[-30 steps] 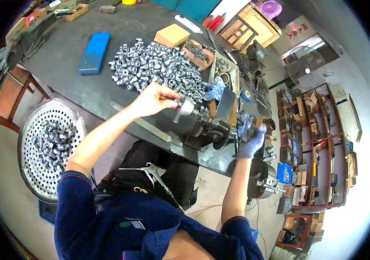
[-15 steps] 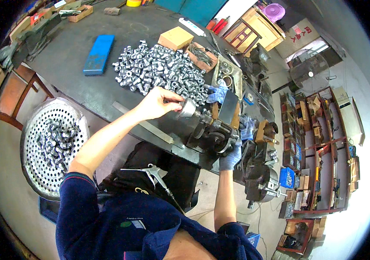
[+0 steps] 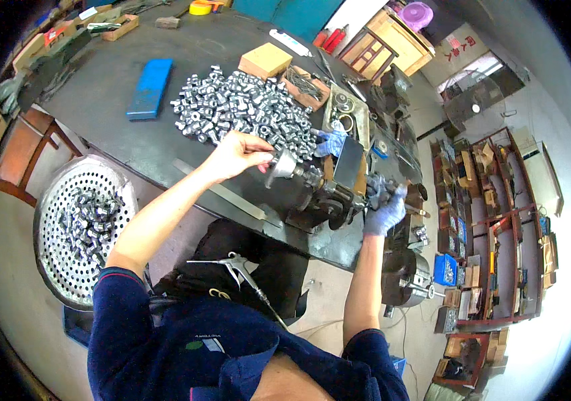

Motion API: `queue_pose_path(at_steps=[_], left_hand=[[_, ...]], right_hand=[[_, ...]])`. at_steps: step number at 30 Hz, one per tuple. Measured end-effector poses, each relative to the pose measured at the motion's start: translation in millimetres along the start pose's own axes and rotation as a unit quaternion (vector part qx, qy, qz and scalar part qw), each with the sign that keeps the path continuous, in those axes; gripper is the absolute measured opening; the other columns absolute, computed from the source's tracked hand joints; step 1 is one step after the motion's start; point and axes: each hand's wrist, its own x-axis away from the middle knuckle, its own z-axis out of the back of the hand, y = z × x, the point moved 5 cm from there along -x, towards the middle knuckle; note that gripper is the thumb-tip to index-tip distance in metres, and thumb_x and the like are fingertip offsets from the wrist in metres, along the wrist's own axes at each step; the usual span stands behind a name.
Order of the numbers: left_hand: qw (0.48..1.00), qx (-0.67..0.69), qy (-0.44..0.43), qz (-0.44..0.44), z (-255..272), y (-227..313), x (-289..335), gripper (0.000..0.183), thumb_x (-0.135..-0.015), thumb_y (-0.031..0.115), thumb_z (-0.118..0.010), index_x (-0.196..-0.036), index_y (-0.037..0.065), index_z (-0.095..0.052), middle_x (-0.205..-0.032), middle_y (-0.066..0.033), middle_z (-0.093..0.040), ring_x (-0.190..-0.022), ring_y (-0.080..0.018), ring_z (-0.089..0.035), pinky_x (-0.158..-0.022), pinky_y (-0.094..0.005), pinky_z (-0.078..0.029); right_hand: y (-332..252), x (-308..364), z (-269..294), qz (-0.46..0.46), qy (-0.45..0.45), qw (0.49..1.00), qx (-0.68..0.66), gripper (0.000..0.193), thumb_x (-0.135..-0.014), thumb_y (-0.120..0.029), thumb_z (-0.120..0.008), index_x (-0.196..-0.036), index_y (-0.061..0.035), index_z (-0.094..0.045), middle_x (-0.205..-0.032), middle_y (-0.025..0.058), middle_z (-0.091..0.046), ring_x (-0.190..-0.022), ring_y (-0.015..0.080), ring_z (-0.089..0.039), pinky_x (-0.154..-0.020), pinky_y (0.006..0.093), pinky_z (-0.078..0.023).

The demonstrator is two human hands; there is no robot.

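My bare left hand is closed, thumb and fingertips pinched at the left face of a round metal chuck. Whatever lies between those fingertips is too small to make out. The chuck sits on the left end of a dark bench fixture with a shaft and knobs, at the table's near edge. My right hand, in a pale blue glove, is raised at the fixture's right end. Its fingers are blurred against dark parts, so their grip is unclear. A phone-like dark panel leans behind the fixture, beside a blue-and-white glove.
A heap of shiny metal fittings covers the table behind my left hand. Nearby are a blue case and a yellow block. A perforated round tray with more fittings stands left. An air gun lies across my lap.
My right hand has risen and moved right, from below the fixture's right end to beside it. My left hand has drawn slightly left, its fingertips still at the chuck.
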Motion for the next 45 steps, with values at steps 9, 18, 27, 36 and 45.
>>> queue_pose_path(at_steps=[9, 18, 27, 36, 45], left_hand=[[0.999, 0.025, 0.026, 0.018, 3.9, -4.0, 4.8, 0.022, -0.082, 0.008, -0.061, -0.096, -0.008, -0.061, -0.078, -0.0109, -0.064, -0.066, -0.0159, -0.062, -0.062, -0.0279, -0.052], [0.978, -0.169, 0.120, 0.038, 65.3, 38.2, 72.0, 0.020, -0.081, 0.008, -0.061, -0.094, -0.008, -0.061, -0.075, -0.0100, -0.064, -0.064, -0.0119, -0.060, -0.060, -0.0241, -0.048], [0.652, -0.679, 0.267, 0.205, 176.5, 71.9, 271.0, 0.017, -0.071, 0.015, -0.063, -0.079, 0.000, -0.062, -0.067, -0.0173, -0.060, -0.063, -0.0318, -0.060, -0.060, -0.0384, -0.047], [0.822, -0.558, 0.115, -0.009, 67.8, -2.7, 84.4, 0.029, -0.075, 0.025, -0.063, -0.099, 0.009, -0.064, -0.084, -0.0158, -0.064, -0.083, -0.0319, -0.061, -0.072, -0.0410, -0.048], [0.767, -0.640, -0.037, 0.006, -43.4, -73.9, -53.4, 0.032, -0.064, 0.012, -0.059, -0.096, 0.013, -0.054, -0.073, -0.0112, -0.063, -0.071, -0.0288, -0.064, -0.062, -0.0388, -0.050]], right_hand=[[55.2, 65.4, 91.2, -0.120, 0.063, 0.990, 0.029, 0.033, -0.083, -0.036, -0.059, -0.075, -0.0038, -0.057, -0.058, 0.0002, -0.047, -0.044, 0.0091, -0.043, -0.036, 0.0236, -0.035], [37.7, -33.7, 27.4, -0.048, 0.010, 0.998, 0.033, 0.017, -0.083, -0.023, -0.060, -0.084, -0.0064, -0.062, -0.071, 0.0021, -0.061, -0.052, 0.0059, -0.049, -0.046, 0.0203, -0.037], [-0.7, 78.7, 61.5, -0.036, -0.011, 0.999, 0.001, 0.036, -0.088, -0.035, -0.054, -0.073, -0.0025, -0.056, -0.050, -0.0016, -0.041, -0.039, 0.0048, -0.034, -0.034, 0.0189, -0.025], [105.9, 20.3, 74.2, -0.144, -0.021, 0.989, -0.031, 0.028, -0.087, -0.024, -0.051, -0.102, -0.0019, -0.059, -0.094, 0.0066, -0.061, -0.083, 0.0179, -0.059, -0.076, 0.0304, -0.049], [75.5, 46.9, 75.5, -0.041, 0.006, 0.998, 0.047, 0.022, -0.085, -0.026, -0.058, -0.082, -0.0046, -0.061, -0.083, 0.0026, -0.060, -0.076, 0.0135, -0.056, -0.070, 0.0288, -0.048]])
